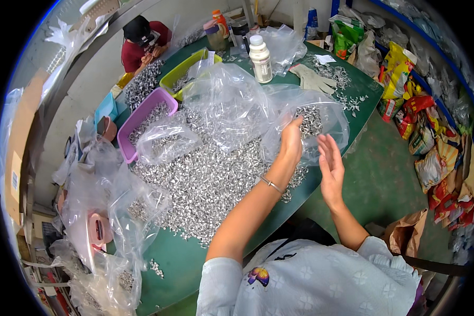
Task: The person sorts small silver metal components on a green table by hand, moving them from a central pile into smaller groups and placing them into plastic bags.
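A broad heap of small silvery metal ring-like pieces (195, 184) covers much of the green table. At its right end lies a clear plastic bag (334, 118) with a cluster of the same pieces (309, 120) inside or under its film. My left hand (291, 139) is at the left side of that cluster, against the bag. Its fingers look stretched, though they are partly hidden, and I see nothing held. By the bag's near edge my right hand (332, 171) is raised, palm toward the left, fingers extended and holding nothing.
Purple (125, 131) and green (168, 79) bins stand behind the heap. A white bottle (260, 60), a glove (313, 79) and clear bags lie farther back. Another person (145, 42) works at the far left. Colourful packets (405, 116) line the right side.
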Tool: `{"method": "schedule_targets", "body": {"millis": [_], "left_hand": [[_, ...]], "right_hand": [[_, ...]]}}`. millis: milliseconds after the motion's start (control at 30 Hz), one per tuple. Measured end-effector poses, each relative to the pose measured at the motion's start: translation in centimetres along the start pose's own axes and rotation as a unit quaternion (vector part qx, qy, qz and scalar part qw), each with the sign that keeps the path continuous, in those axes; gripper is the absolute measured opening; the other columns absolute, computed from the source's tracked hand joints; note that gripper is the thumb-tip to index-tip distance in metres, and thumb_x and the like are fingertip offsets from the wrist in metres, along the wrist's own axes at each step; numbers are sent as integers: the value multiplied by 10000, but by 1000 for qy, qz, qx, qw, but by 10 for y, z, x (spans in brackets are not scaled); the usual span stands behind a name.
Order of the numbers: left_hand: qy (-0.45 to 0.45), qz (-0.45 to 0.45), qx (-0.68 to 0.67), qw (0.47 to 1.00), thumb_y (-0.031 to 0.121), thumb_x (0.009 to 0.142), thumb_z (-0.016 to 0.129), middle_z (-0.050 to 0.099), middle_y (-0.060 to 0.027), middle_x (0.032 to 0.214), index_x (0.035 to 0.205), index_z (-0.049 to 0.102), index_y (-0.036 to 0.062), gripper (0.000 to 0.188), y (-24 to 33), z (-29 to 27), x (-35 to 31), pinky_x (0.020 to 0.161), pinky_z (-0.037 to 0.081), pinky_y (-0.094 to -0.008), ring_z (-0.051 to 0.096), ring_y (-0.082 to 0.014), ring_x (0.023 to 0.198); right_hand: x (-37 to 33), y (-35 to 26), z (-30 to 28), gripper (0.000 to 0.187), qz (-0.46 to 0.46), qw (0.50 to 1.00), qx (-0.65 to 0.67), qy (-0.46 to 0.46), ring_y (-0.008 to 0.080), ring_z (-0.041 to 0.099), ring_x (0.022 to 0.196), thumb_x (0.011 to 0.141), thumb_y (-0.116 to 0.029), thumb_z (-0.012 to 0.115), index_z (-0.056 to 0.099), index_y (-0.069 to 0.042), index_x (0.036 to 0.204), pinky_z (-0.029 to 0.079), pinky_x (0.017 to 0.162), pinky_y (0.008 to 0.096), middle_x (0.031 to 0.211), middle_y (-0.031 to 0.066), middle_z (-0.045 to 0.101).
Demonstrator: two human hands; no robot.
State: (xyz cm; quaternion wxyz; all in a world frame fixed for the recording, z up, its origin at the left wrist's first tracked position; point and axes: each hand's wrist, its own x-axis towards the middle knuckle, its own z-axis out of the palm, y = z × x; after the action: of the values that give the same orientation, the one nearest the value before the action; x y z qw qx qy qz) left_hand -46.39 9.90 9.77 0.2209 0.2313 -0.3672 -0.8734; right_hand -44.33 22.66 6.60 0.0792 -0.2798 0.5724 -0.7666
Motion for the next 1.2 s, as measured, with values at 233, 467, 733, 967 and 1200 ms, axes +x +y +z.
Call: {"method": "schedule_targets", "body": {"millis": [233, 467, 733, 967, 1200], "left_hand": [[-14, 167, 216, 962, -46, 871, 436, 419, -220, 1447, 1470, 282, -28, 618, -4, -18, -11, 1087, 315, -338, 421, -290, 1323], [-88, 190, 250, 945, -127, 810, 364, 471, -219, 1382, 1493, 265, 14, 705, -1, -29, -3, 1052, 348, -343, 462, -289, 1275], [-110, 152, 244, 951, -176, 791, 353, 334, -211, 1506, 1510, 234, 34, 758, 10, -26, -5, 1129, 274, -357, 309, -319, 1416], [-100, 142, 257, 951, -138, 798, 380, 454, -254, 1395, 1503, 232, 16, 737, 17, -18, -8, 1019, 386, -343, 470, -327, 1271], [-98, 145, 238, 955, -125, 824, 400, 408, -221, 1450, 1495, 258, 14, 700, 17, -16, -7, 1044, 373, -349, 395, -345, 1348]], "right_hand": [[64, 21, 17, 602, 162, 984, -38, 67, 288, 269, 1432, 947, -74, 477, 228, 53, 1481, 234, 1158, 355, 1540, 204, 263], [145, 65, -21, 420, 196, 963, -173, 61, 256, 489, 1213, 917, -77, 451, 503, 49, 1314, 376, 1026, 370, 1325, 182, 536], [166, 106, -44, 282, 17, 812, -581, -61, 433, 570, 1087, 851, -37, 495, 636, 18, 1089, 467, 908, 461, 1149, 267, 615], [172, 110, -57, 232, -65, 802, -584, -109, 433, 599, 987, 845, -21, 501, 650, 6, 1021, 477, 845, 474, 1053, 256, 640], [172, 100, -55, 279, -88, 791, -594, -113, 415, 620, 989, 836, 1, 502, 660, -6, 1065, 487, 839, 456, 1051, 253, 655]]}}
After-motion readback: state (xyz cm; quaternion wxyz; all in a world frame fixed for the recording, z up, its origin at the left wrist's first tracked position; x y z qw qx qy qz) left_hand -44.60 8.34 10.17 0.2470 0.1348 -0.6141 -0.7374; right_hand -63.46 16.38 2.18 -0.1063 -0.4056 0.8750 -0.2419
